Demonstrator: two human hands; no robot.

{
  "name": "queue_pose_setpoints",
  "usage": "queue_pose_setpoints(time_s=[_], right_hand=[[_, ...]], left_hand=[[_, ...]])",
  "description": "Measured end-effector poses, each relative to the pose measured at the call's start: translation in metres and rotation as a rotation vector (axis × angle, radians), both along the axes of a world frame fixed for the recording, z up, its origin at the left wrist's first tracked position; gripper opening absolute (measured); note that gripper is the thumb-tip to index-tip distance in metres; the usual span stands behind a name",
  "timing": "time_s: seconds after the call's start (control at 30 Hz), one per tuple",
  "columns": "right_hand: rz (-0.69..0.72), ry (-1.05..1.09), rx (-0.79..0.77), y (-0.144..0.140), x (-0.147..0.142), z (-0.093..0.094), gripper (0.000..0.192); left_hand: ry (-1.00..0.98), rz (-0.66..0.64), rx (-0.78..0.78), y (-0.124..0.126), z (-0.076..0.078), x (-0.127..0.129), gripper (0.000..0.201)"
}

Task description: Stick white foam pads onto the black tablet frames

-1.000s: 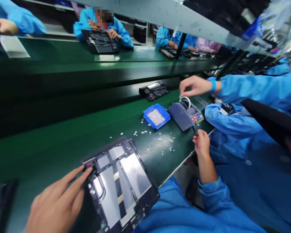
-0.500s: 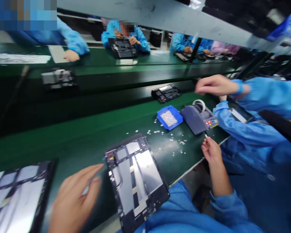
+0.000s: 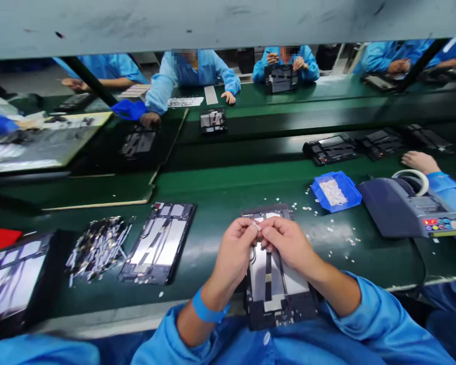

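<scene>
left hand (image 3: 233,248) + right hand (image 3: 287,243): fingertips pinched together on a tiny white adhesive strip (image 3: 257,225), probably peeling it | held just above the open black tablet chassis (image 3: 275,289) at the green bench's (image 3: 213,197) near edge, likely for close placement

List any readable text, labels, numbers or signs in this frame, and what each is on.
None can be read.
Grey tape dispenser: coloured buttons and a red display on its panel, too small and blurred to read.
Paper sheets on the far bench: print too small.
Open tablet chassis under the left hand and right hand: no legible marking.
</scene>
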State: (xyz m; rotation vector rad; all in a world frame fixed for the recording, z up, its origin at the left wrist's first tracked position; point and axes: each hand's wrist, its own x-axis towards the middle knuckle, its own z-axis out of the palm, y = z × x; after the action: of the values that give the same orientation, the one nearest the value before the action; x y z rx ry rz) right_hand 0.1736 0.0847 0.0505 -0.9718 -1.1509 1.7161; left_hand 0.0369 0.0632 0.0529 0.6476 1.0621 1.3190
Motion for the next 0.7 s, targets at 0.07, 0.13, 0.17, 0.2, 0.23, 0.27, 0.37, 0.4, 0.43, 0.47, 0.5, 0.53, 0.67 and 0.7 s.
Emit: queue_pose_setpoints(time_s=[0.07,0.13,0.17,0.2,0.23,0.27,0.37,0.4,0.43,0.47,0.5,0.53,0.67,0.7], right_hand=[[0.017,-0.113,0.067,0.004,0.005,-0.008,0.027],[-0.025,-0.322,0.269,0.013,0.014,-0.013,0.024],[-0.040,-0.451,0.422,0.019,0.019,-0.015,0.023],[-0.028,-0.580,0.595,0.026,0.024,-0.016,0.024],[0.016,-0.700,0.767,0.034,0.028,-0.017,0.026],[0.089,-0.808,0.919,0.042,0.031,-0.018,0.029],[0.307,-1.052,1.204,0.060,0.033,-0.020,0.036],[0.345,-1.112,1.252,0.064,0.032,-0.020,0.036],[0.371,-1.157,1.285,0.067,0.032,-0.021,0.035],[0.391,-1.188,1.309,0.069,0.031,-0.021,0.034],[0.409,-1.212,1.326,0.069,0.031,-0.021,0.033],[0.429,-1.233,1.340,0.070,0.031,-0.020,0.033],[0.486,-1.303,1.401,0.067,0.032,-0.017,0.033],[0.494,-1.312,1.413,0.067,0.032,-0.016,0.033]], left_hand=[[0.094,0.094,0.019,0.000,-0.002,-0.017,0.022],[0.283,0.182,0.060,0.000,-0.001,-0.039,0.017],[0.413,0.182,0.073,0.000,0.000,-0.051,0.014],[0.556,0.142,0.082,0.000,0.002,-0.061,0.012],[0.699,0.069,0.096,0.000,0.004,-0.069,0.010],[0.833,-0.024,0.129,0.001,0.005,-0.074,0.009],[1.177,-0.253,0.350,0.005,0.005,-0.077,0.011],[1.277,-0.302,0.427,0.007,0.003,-0.075,0.012],[1.368,-0.350,0.485,0.010,0.001,-0.073,0.013],[1.447,-0.392,0.523,0.012,-0.001,-0.071,0.014],[1.508,-0.428,0.546,0.014,-0.003,-0.070,0.014],[1.551,-0.456,0.561,0.016,-0.004,-0.069,0.015],[1.530,-0.470,0.575,0.021,0.000,-0.070,0.015],[1.483,-0.448,0.554,0.023,0.002,-0.069,0.015]])
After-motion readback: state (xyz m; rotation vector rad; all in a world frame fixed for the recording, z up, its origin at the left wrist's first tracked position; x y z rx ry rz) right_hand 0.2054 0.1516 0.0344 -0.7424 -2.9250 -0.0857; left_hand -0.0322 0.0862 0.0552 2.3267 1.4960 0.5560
